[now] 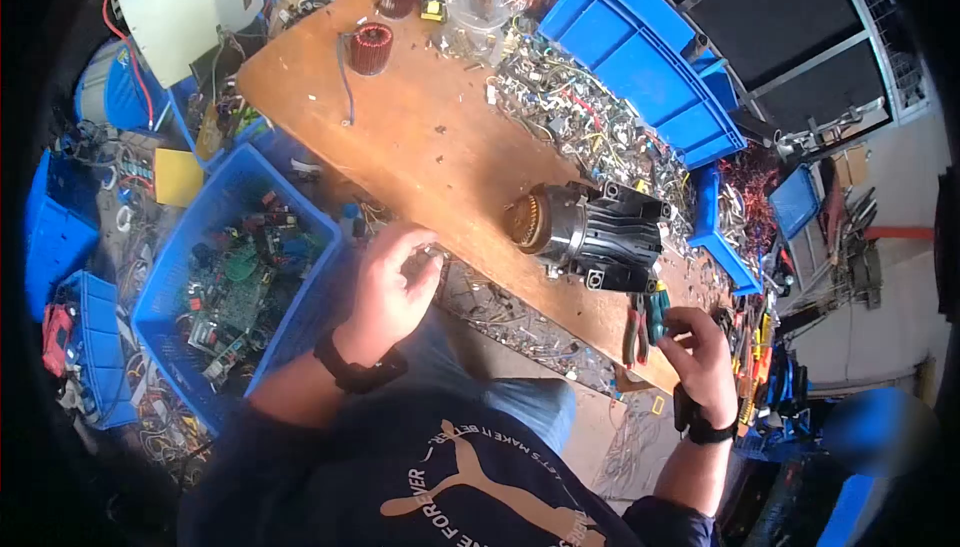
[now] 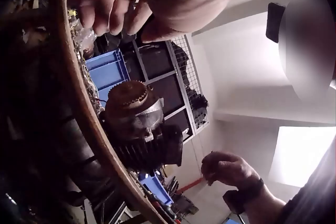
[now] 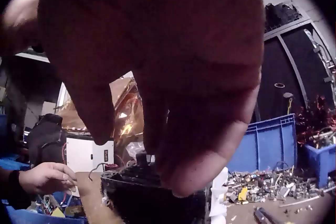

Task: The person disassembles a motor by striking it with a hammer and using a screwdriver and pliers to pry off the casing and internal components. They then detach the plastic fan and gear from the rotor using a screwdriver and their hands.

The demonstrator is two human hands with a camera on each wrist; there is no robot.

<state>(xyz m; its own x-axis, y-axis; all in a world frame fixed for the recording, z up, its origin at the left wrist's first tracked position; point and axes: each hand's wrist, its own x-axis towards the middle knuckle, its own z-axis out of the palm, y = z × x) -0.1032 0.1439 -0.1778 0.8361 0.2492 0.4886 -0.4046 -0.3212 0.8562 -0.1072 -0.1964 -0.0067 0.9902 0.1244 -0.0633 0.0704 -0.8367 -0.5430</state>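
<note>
A black finned motor [image 1: 605, 237] lies on its side on the wooden table [image 1: 430, 162], its toothed brownish end [image 1: 530, 221] facing left; the left wrist view shows the motor [image 2: 137, 116] too. My left hand [image 1: 388, 287] hovers by the near table edge, fingers loosely bent, apart from the motor. My right hand [image 1: 703, 359] is at the table's right end with relaxed fingers, right beside green-handled pliers [image 1: 656, 315]. Red-handled pliers [image 1: 634, 337] lie next to those. From the right wrist, the right hand [image 3: 173, 87] hangs over the motor's black housing [image 3: 152, 198] with no object showing in it.
Two reddish wound cores [image 1: 371, 48] stand at the table's far left. Small scrap parts [image 1: 570, 107] are heaped along the back, before a large blue bin [image 1: 640, 57]. Below the table on the left, a blue crate [image 1: 160, 292] holds circuit boards. More tools [image 1: 765, 337] line the right side.
</note>
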